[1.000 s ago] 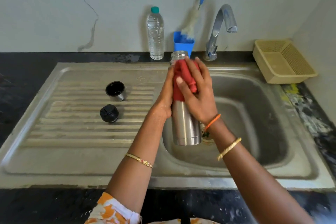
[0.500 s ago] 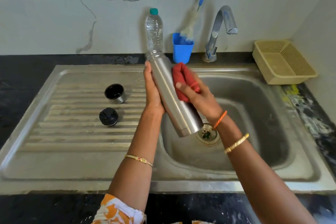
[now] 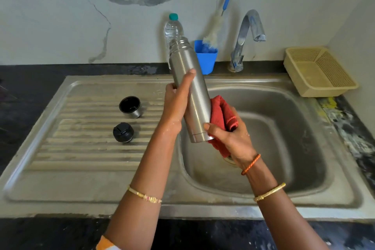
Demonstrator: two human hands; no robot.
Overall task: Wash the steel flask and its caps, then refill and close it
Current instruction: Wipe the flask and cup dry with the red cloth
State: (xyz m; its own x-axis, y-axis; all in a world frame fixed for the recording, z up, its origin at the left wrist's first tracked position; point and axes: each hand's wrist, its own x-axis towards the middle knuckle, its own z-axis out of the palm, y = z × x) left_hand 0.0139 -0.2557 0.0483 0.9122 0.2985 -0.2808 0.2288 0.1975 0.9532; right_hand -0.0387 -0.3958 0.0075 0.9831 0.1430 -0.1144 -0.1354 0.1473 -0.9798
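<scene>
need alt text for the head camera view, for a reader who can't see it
Over a steel sink, the left hand holds a tilted, uncapped steel flask while the right hand presses a red cloth against its base. Two caps lie on the drainboard.

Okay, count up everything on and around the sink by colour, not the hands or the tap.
Steel: 1, the tall steel flask
Black: 2, the black-lined steel cup cap and the round black stopper
Red: 1, the red cloth
Blue: 2, the blue plastic cup and the blue-handled bottle brush
Clear: 1, the clear water bottle
Cream: 1, the cream plastic basket
Total: 8
</scene>
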